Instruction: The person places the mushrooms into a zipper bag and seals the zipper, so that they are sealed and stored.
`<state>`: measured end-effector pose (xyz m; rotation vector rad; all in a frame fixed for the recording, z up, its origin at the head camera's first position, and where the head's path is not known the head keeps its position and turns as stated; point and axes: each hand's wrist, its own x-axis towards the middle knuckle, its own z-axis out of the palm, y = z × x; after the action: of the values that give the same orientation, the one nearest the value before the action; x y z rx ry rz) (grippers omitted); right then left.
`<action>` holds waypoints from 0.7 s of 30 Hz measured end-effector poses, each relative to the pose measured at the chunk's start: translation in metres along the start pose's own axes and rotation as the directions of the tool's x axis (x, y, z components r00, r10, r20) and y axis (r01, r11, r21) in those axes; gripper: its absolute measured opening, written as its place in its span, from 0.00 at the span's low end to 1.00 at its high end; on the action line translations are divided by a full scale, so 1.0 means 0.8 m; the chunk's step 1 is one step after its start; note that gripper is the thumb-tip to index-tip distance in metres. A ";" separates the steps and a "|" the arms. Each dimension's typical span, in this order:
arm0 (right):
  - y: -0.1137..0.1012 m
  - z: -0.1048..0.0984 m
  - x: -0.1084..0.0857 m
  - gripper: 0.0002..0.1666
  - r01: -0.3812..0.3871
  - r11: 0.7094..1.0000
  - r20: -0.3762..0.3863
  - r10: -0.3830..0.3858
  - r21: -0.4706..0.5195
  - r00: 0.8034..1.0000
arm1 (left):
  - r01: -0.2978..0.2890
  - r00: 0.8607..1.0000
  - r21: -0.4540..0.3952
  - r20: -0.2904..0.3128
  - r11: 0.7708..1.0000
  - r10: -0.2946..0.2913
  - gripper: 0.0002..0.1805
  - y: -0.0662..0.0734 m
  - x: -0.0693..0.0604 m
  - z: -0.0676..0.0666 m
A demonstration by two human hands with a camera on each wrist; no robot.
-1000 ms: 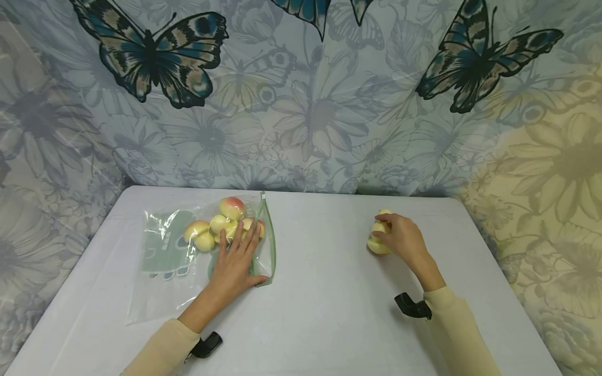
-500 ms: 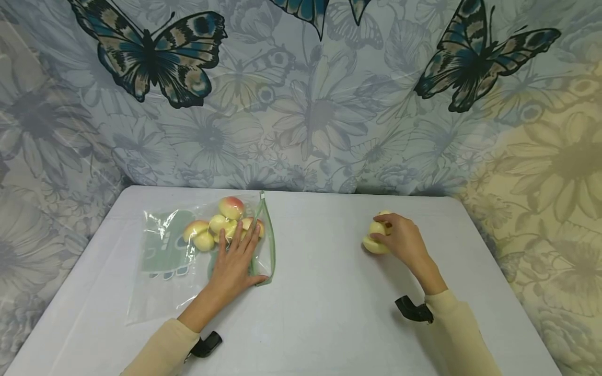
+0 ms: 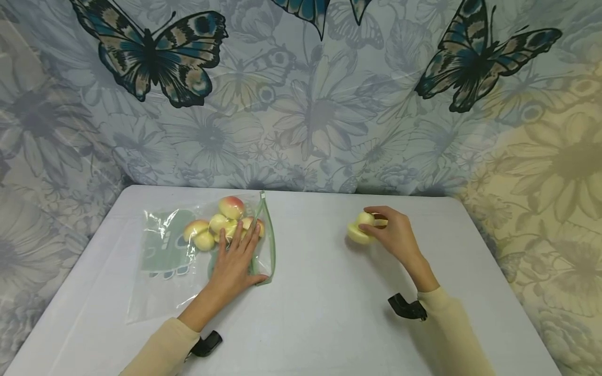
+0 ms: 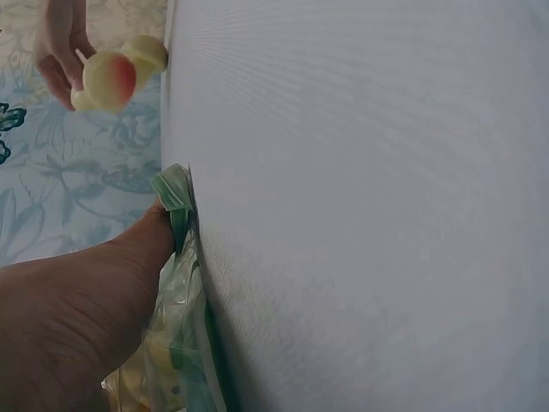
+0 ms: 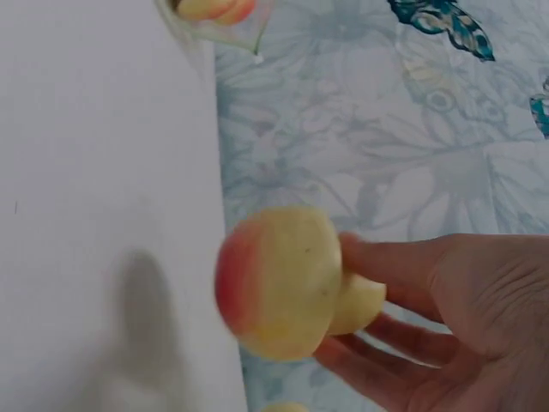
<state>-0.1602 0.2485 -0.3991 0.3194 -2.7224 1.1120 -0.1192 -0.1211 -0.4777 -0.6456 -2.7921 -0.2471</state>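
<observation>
My right hand (image 3: pixel 398 237) pinches yellow, red-blushed rounded pieces (image 3: pixel 359 234) between thumb and fingers, above the white table. In the right wrist view one piece (image 5: pixel 292 283) has a mushroom-like shape, with a broad rounded end and a narrower stub; another yellow bit peeks in below. The left wrist view shows two rounded lumps (image 4: pixel 111 81) at the right hand. My left hand (image 3: pixel 233 267) lies with straight, spread fingers on a clear plastic bag (image 3: pixel 155 297) with a green edge. Inside it are several similar yellow-red pieces (image 3: pixel 231 208), partly hidden by the fingers.
The white table (image 3: pixel 310 313) ends at the back against a butterfly-and-flower patterned cloth (image 3: pixel 320 115). A green printed panel (image 3: pixel 169 243) shows on the bag's left part. Black wrist cameras (image 3: pixel 407 307) sit by both sleeves.
My right hand has brought the yellow pieces leftward and up off the table, and they have turned slightly. My left hand and the bag have stayed put.
</observation>
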 end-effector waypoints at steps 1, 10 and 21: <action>-0.001 0.003 0.001 0.26 0.003 1.000 -0.014 -0.003 0.027 1.000 | 0.001 1.000 0.003 0.003 1.000 -0.001 0.71 0.000 0.000 0.000; -0.002 0.029 0.010 0.25 -0.068 0.981 -0.081 0.084 0.183 0.993 | 0.000 1.000 0.013 0.001 1.000 0.000 0.71 0.000 0.001 0.001; -0.013 0.054 0.015 0.29 -0.173 0.902 -0.090 0.225 0.395 0.970 | -0.003 1.000 0.014 0.004 1.000 0.003 0.71 0.000 0.000 0.002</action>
<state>-0.1731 0.2095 -0.4194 0.0112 -2.4457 1.6650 -0.1196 -0.1209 -0.4788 -0.6474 -2.7934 -0.2256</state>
